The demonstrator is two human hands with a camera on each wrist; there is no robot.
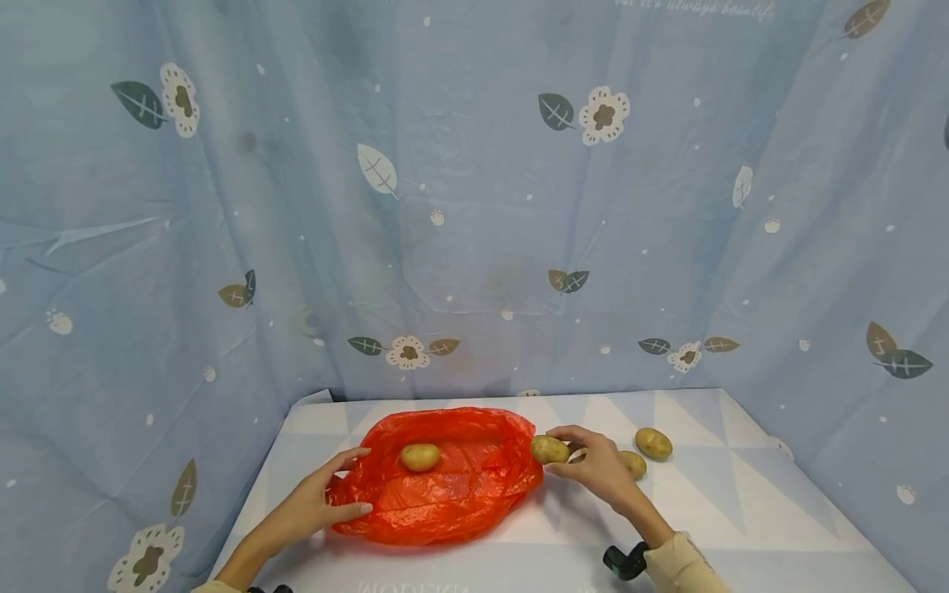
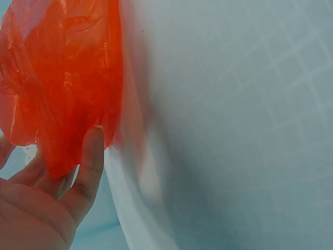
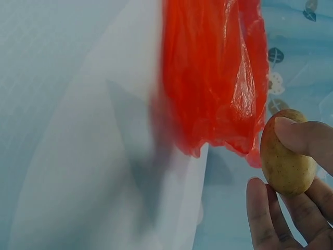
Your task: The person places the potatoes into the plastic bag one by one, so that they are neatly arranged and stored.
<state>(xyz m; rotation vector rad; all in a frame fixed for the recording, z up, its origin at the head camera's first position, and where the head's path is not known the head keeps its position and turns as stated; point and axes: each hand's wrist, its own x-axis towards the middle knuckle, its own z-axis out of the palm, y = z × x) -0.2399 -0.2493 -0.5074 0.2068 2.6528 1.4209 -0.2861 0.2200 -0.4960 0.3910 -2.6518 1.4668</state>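
Observation:
A red plastic bag (image 1: 437,502) lies with its mouth spread wide, and one potato (image 1: 420,457) sits inside it. At the bag's left end is my left hand (image 1: 315,498), thumb and fingers spread on either side of the plastic. In the left wrist view the thumb (image 2: 91,161) reaches up against the red film, with the other fingers partly hidden. My right hand (image 1: 599,469) pinches another potato (image 1: 549,450) at the bag's right rim. The right wrist view shows the thumb on one face of this potato (image 3: 287,156) and fingertips beneath it.
To the right of the bag, a potato (image 1: 654,443) rests on the white patterned table cover (image 1: 771,511). Another potato (image 1: 633,464) lies nearer, partly hidden by my right hand. A blue printed curtain (image 1: 474,206) hangs behind and along both sides.

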